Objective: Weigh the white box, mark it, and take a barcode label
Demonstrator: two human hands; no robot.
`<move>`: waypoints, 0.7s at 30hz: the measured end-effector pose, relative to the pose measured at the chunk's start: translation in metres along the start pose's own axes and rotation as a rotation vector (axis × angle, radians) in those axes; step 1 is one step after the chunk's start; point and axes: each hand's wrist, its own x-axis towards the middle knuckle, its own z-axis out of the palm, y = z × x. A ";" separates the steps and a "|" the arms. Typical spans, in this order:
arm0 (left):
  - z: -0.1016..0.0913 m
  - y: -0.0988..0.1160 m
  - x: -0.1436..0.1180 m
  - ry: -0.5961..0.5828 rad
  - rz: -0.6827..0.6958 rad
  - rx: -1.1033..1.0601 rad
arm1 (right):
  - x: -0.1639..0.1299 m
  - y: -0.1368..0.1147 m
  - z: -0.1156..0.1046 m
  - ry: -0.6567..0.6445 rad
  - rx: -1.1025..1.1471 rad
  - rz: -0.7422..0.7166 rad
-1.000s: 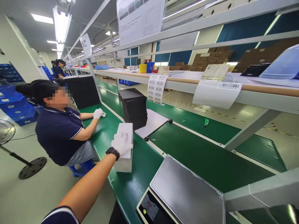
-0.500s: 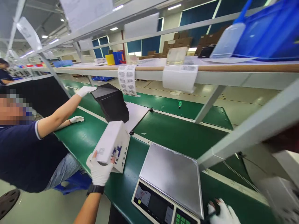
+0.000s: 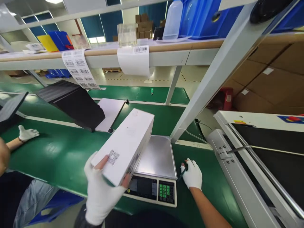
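While the white box (image 3: pixel 125 144) is gripped at its near end by the left hand (image 3: pixel 101 190) over the scale (image 3: pixel 158 156), lowering onto the pan seems due, the right hand (image 3: pixel 192 174) apparently closed on a small dark object.

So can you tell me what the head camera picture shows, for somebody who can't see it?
A white-gloved left hand holds a long white cardboard box over a flat steel weighing scale on a green conveyor belt. The gloved right hand rests on the belt beside the scale, pinching a small dark thing.

Factory packing line, pretty sure: green conveyor belt (image 3: pixel 59 152), weighing scale (image 3: pixel 156 167), barcode label sheets (image 3: pixel 79 68), cardboard cartons (image 3: pixel 273 82) stacked behind.
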 end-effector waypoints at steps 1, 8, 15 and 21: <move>0.006 0.013 -0.002 -0.023 -0.010 -0.052 | 0.000 0.000 0.001 0.006 0.038 0.025; 0.034 -0.039 -0.007 -0.234 -0.523 -0.552 | -0.011 0.013 0.007 -0.042 0.129 0.130; 0.070 -0.161 -0.070 -0.434 -0.854 0.084 | -0.022 0.001 -0.002 -0.047 0.216 0.244; 0.072 -0.177 -0.087 -0.485 -0.868 0.111 | -0.023 -0.010 -0.018 -0.080 0.318 0.375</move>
